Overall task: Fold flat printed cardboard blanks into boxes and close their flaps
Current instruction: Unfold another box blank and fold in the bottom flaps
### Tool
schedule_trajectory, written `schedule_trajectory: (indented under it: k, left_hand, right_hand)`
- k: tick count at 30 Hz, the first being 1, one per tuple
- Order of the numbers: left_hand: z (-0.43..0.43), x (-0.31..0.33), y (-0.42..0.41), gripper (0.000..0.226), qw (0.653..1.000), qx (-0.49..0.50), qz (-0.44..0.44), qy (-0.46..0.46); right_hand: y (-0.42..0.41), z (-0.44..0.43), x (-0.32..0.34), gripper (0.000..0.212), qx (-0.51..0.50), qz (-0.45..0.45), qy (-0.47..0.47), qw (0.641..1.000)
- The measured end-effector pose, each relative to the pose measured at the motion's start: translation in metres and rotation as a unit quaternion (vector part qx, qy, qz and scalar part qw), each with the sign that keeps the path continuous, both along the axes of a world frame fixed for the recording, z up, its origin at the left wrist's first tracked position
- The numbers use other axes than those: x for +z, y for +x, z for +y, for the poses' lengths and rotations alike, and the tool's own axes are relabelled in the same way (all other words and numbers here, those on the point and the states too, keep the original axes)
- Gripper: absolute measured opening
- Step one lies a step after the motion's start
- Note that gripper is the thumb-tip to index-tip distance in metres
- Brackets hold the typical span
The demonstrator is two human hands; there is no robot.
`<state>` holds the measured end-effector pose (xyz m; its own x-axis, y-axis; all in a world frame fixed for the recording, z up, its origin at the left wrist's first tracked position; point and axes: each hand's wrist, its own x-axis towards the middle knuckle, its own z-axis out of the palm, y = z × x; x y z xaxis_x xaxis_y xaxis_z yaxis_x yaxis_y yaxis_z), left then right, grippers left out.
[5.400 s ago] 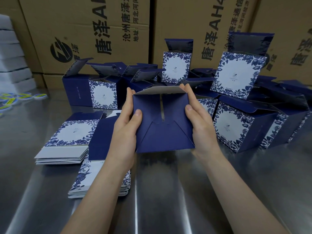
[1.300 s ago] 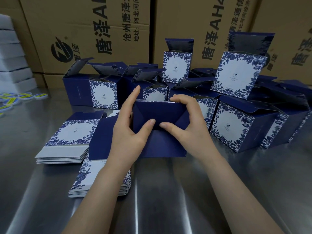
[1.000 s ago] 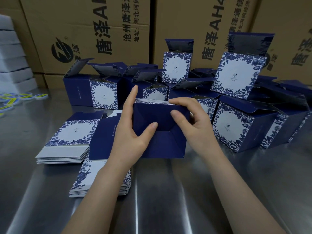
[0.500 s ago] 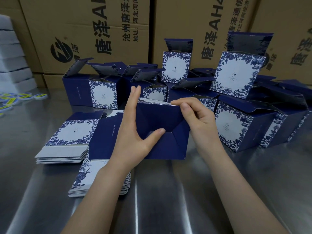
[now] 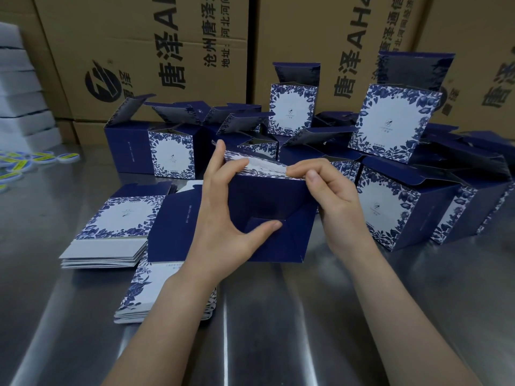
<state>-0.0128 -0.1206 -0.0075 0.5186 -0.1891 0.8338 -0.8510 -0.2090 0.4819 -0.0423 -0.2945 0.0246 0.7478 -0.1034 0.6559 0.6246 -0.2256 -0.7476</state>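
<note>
1. Head view, centre: grasping the half-folded box (image 5: pixel 273 218) with left hand (image 5: pixel 223 218), thumb on its navy bottom flaps; pinching its top edge with right hand (image 5: pixel 331 196).
2. 4 to 8 o'clock: brushed steel table (image 5: pixel 278 316), streaked with reflections.
3. 9 o'clock: flat blanks (image 5: pixel 117 229), stacked.
4. 10 to 3 o'clock: folded boxes (image 5: pixel 390 207), lids up; behind, brown cartons (image 5: pixel 139 51); far left, white foam slabs (image 5: pixel 19 101).
</note>
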Motion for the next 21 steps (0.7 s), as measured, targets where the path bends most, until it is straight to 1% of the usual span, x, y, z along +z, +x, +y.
schedule_trajectory:
  k: [4,11,15,18,21]
  left_hand:
    - [-0.0004,-0.0001,0.0006,0.085,1.0,-0.002,-0.017,0.004]
    - [-0.0028,-0.0014,0.0002,0.091,1.0,0.007,-0.028,0.008]
    - [-0.0035,-0.0022,-0.0004,0.09,1.0,0.004,-0.025,0.004]
    - [-0.0047,-0.0015,-0.002,0.085,0.999,0.004,-0.032,0.0]
    - [-0.0056,-0.0003,-0.0041,0.068,0.999,0.001,-0.036,-0.007]
  right_hand:
    - [0.0009,-0.0013,-0.001,0.025,0.022,-0.001,0.008,1.0]
    - [0.0015,0.0009,-0.0031,0.023,0.038,0.013,0.02,0.999]
    - [0.0024,0.0026,-0.0056,0.023,0.037,0.007,0.004,0.999]
    - [0.0016,0.0025,-0.0047,0.024,0.036,-0.001,0.0,0.999]
    - [-0.0006,0.0041,-0.0033,0.025,0.029,0.001,-0.001,1.0]
